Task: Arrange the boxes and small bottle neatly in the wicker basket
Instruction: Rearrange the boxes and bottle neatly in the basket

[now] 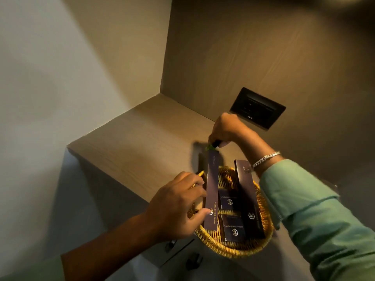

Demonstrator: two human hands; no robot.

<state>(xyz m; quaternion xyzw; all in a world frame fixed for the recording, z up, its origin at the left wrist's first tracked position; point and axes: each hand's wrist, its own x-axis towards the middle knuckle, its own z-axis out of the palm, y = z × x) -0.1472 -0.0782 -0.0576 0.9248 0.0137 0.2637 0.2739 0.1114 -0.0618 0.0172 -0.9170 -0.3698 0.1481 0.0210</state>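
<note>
A round wicker basket (233, 249) sits at the front corner of a wooden counter. My left hand (178, 207) grips a long, narrow dark box (211, 191) that leans over the basket's left side. A second long dark box (248, 197) lies tilted inside on the right. Two small square dark boxes (228, 200) (233, 228) lie flat between them. Beyond the basket's far rim, my right hand (227, 128) is closed around a small bottle (214, 144) with a dark cap and a bit of green showing. Most of the bottle is hidden in the fingers.
The wooden counter (142, 142) stretches left and back from the basket. A black socket plate (257, 107) is set in the wood back wall, just behind my right hand. Drawer handles (193, 260) show below the counter's edge. A pale wall stands on the left.
</note>
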